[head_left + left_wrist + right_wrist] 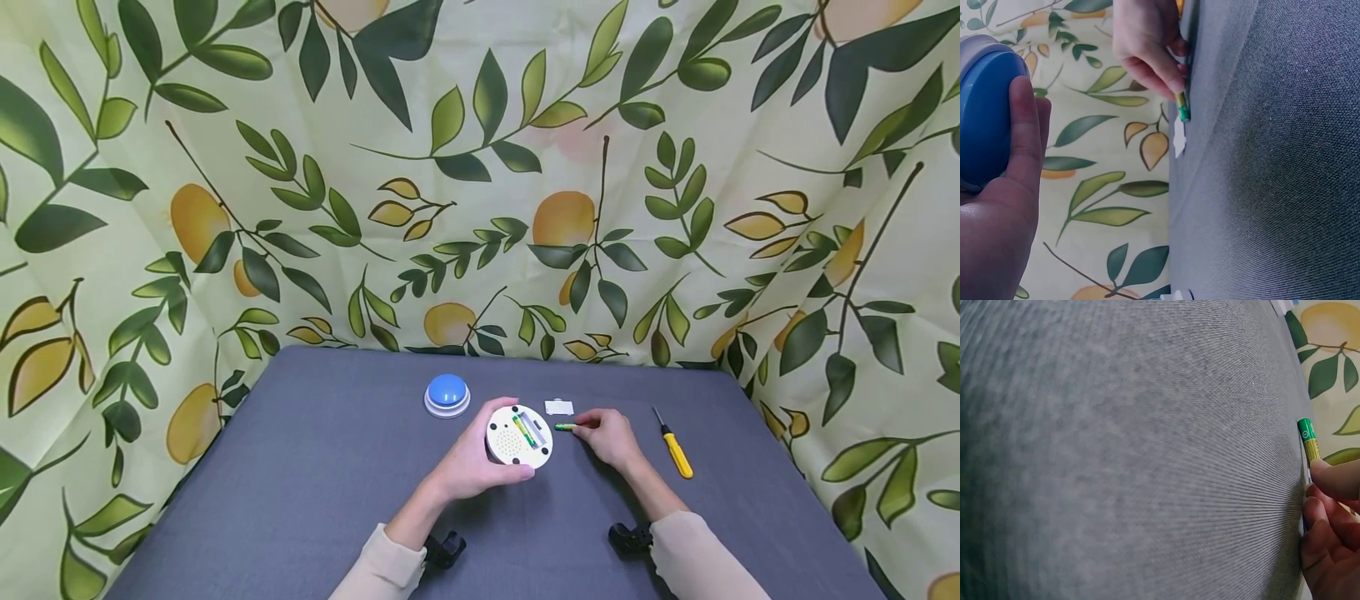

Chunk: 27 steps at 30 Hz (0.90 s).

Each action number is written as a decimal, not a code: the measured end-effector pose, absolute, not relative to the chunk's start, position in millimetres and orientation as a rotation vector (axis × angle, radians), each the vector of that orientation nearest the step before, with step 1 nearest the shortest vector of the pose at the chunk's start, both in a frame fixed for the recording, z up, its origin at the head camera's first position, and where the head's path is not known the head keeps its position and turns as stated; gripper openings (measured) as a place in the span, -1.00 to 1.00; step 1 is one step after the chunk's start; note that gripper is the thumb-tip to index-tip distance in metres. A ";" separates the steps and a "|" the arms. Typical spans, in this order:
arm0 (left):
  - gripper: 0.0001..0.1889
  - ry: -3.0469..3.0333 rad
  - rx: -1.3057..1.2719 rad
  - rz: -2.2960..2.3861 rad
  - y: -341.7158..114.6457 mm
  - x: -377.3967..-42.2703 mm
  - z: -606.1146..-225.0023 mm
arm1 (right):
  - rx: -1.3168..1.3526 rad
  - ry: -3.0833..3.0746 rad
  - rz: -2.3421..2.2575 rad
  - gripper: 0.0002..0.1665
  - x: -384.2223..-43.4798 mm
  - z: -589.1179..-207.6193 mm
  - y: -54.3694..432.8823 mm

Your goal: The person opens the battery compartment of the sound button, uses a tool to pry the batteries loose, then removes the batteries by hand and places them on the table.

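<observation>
My left hand (472,457) grips a round push button by its rim, its white underside (507,440) turned up toward the head camera. Its battery compartment is uncovered, with a green and yellow battery (524,432) lying along one side. The left wrist view shows the button's blue dome (985,119) facing down past the fingers. Just to the right, my right hand (609,437) pinches a second green and yellow battery (1308,439) between thumb and fingers, low over the table. Behind that battery lies a small white battery cover (558,407).
Another blue push button (447,393) with a white base stands farther back, left of centre. To the right of my right hand lies a screwdriver (677,452) with a yellow handle. A leaf-and-fruit patterned cloth (480,208) hangs behind the grey table (300,483).
</observation>
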<state>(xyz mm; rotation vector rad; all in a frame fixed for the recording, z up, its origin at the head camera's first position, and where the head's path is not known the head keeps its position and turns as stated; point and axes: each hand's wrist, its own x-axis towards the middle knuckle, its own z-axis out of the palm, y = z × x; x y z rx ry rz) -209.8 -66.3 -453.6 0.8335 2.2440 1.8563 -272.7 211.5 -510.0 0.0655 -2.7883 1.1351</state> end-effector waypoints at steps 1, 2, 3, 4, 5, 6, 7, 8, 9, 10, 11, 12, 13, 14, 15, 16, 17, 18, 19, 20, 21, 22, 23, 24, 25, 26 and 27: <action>-0.07 2.240 0.836 1.857 -66.4 -209.9 -453.9 | 0.066 -2.787 1.134 -0.93 -272.8 -510.4 211.6; -0.07 2.236 0.838 1.857 -66.5 -209.9 -454.0 | 0.070 -2.786 1.131 -0.93 -272.8 -510.6 211.7; -0.07 2.233 0.839 1.856 -66.5 -209.9 -454.2 | 0.068 -2.786 1.132 -0.93 -272.9 -510.7 212.1; -0.07 2.229 0.842 1.856 -66.6 -209.9 -454.3 | 0.068 -2.786 1.134 -0.93 -272.5 -510.2 212.1; -0.07 2.226 0.843 1.856 -66.7 -210.0 -454.4 | 0.067 -2.786 1.132 -0.92 -272.0 -509.8 212.3; -0.07 2.221 0.844 1.856 -66.7 -210.0 -454.4 | 0.066 -2.786 1.131 -0.92 -271.6 -508.9 212.2; -0.07 2.218 0.844 1.857 -66.8 -209.9 -454.4 | 0.063 -2.784 1.134 -0.91 -270.8 -507.5 212.0; -0.07 2.216 0.845 1.856 -66.9 -209.9 -454.4 | 0.065 -2.780 1.138 -0.90 -270.1 -505.8 211.7; -0.07 2.214 0.847 1.856 -66.9 -209.9 -454.4 | 0.071 -2.774 1.144 -0.89 -269.3 -503.4 211.2; -0.07 2.211 0.848 1.857 -66.9 -210.0 -454.3 | 0.079 -2.764 1.154 -0.88 -268.2 -500.2 210.2; -0.07 2.212 0.848 1.855 -66.9 -210.0 -454.2 | 0.094 -2.754 1.162 -0.86 -267.4 -497.2 209.2; -0.06 2.211 0.851 1.855 -66.8 -210.1 -454.2 | 0.103 -2.744 1.179 -0.84 -266.4 -493.5 207.9; -0.06 2.210 0.853 1.856 -66.8 -210.1 -454.2 | 0.117 -2.734 1.195 -0.83 -265.2 -489.6 206.6; -0.06 2.209 0.853 1.855 -66.7 -210.1 -454.1 | 0.130 -2.725 1.217 -0.81 -264.1 -486.0 205.3; -0.06 2.205 0.853 1.855 -66.6 -210.1 -454.1 | 0.144 -2.717 1.239 -0.79 -262.7 -482.4 203.9; -0.06 2.204 0.854 1.856 -66.5 -210.1 -454.1 | 0.154 -2.708 1.263 -0.78 -261.1 -479.0 202.4; -0.06 2.203 0.854 1.856 -66.5 -210.1 -454.1 | 0.167 -2.701 1.287 -0.76 -259.4 -475.9 201.1; -0.06 2.200 0.854 1.858 -66.4 -210.1 -454.2 | 0.176 -2.691 1.311 -0.76 -257.5 -472.8 199.8; -0.06 2.199 0.851 1.857 -66.4 -210.0 -454.1 | 0.195 -2.682 1.330 -0.75 -255.3 -469.8 198.4; -0.07 2.199 0.849 1.856 -66.3 -210.0 -454.1 | 0.213 -2.670 1.350 -0.75 -253.1 -466.9 197.0; -0.07 2.200 0.846 1.856 -66.3 -210.0 -454.2 | 0.232 -2.658 1.359 -0.74 -250.8 -463.7 195.6; -0.07 2.202 0.842 1.855 -66.2 -210.0 -454.2 | 0.248 -2.643 1.371 -0.75 -248.4 -460.5 194.1; -0.07 2.204 0.839 1.855 -66.2 -210.0 -454.3 | 0.264 -2.629 1.383 -0.77 -245.9 -456.9 192.5; -0.07 2.206 0.835 1.854 -66.2 -210.1 -454.4 | 0.282 -2.614 1.391 -0.78 -243.6 -453.2 191.0; -0.07 2.209 0.832 1.855 -66.3 -210.2 -454.5 | 0.298 -2.600 1.400 -0.80 -241.1 -449.2 189.4; -0.07 2.211 0.832 1.857 -66.3 -210.4 -454.6 | 0.315 -2.584 1.409 -0.81 -239.0 -445.3 187.8; -0.07 2.212 0.832 1.857 -66.3 -210.6 -454.8 | 0.332 -2.571 1.414 -0.83 -236.9 -441.5 186.2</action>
